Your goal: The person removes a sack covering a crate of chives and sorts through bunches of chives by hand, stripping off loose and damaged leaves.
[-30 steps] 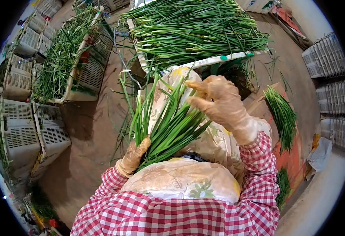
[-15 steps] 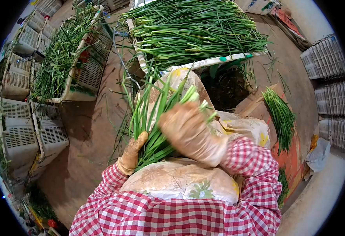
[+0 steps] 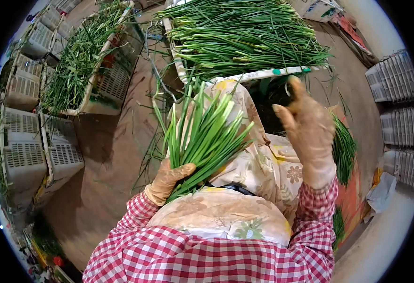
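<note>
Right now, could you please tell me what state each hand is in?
Left hand: closed, holding a bunch of greens.
Right hand: open, thumb apart, clear of the bunch.

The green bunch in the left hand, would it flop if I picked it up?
The green bunch would probably bend, being long and thin-leaved. It's likely light, as the left hand alone holds it. Stalks might slip loose: their ends fan apart and no tie shows.
</note>
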`<state>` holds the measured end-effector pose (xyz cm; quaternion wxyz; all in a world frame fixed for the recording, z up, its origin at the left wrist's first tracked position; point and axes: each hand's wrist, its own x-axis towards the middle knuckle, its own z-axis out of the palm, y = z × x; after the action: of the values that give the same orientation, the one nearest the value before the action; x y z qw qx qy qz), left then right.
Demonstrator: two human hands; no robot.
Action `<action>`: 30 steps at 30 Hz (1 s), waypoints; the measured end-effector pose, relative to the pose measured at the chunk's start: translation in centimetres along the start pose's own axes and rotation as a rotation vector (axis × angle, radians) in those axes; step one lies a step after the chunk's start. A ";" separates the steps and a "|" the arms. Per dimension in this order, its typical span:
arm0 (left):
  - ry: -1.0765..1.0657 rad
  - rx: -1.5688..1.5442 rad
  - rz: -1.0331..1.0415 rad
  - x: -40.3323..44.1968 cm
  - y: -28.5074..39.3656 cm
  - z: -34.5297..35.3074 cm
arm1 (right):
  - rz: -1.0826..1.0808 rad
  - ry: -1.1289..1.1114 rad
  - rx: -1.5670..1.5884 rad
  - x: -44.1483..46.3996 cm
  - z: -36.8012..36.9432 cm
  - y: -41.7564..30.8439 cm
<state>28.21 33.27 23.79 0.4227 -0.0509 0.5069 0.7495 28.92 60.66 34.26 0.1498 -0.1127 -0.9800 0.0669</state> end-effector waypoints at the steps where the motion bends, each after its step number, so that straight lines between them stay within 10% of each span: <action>1: 0.014 0.059 0.037 0.1 -0.1 0.4 | -0.011 -0.058 0.282 0.1 0.8 -0.2; 8: 0.043 0.097 0.060 -0.6 -0.7 0.8 | -0.568 0.200 0.125 -1.3 9.7 -7.4; 10: 0.061 0.225 0.115 0.1 -1.9 -1.2 | -0.485 0.044 1.035 -3.7 9.1 -9.5; 12: -0.065 0.175 0.153 0.3 -2.4 -2.4 | -0.259 -0.736 1.537 -5.1 6.7 -10.0; 16: -0.207 -0.121 0.091 -0.8 -1.7 -2.7 | -0.274 -1.014 1.421 -3.6 3.7 -8.5; 22: -0.058 -0.178 -0.047 0.5 -2.2 -1.7 | 0.283 -0.306 2.110 1.2 1.4 -4.3; 27: -0.084 -0.109 -0.014 0.4 -3.2 -3.5 | 0.160 0.128 2.304 4.2 -1.1 8.1; 29: -0.021 -0.193 0.008 -0.5 -0.5 -0.1 | 0.246 0.317 1.091 3.8 -0.1 10.7; 30: -0.022 -0.197 0.009 -0.5 -0.5 0.0 | 0.331 0.176 1.030 3.0 1.2 10.4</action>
<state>28.84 33.06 23.68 0.4178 -0.0815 0.4261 0.7983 27.88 71.35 32.22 0.2545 -0.1827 -0.7734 0.5511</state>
